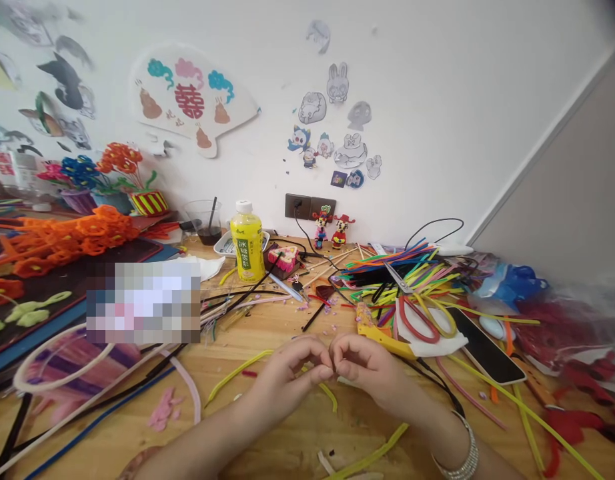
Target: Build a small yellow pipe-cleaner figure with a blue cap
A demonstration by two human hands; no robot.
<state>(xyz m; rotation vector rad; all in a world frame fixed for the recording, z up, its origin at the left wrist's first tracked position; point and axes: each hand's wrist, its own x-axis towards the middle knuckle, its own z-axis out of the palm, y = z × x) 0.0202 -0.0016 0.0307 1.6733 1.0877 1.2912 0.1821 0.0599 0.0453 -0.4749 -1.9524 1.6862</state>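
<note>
hands (332,367) pinched together over wooden table (297,447), scissors (398,280), yellow bottle (247,243) beyond

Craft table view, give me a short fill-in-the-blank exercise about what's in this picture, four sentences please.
The left hand and right hand meet over a tabletop made of ____.
The scissors rest on a heap of colored ____.
The yellow bottle has a ____ cap.
The silver bracelet is on the ____ wrist.

Missing words: wood; pipe cleaners; white; right.
</note>
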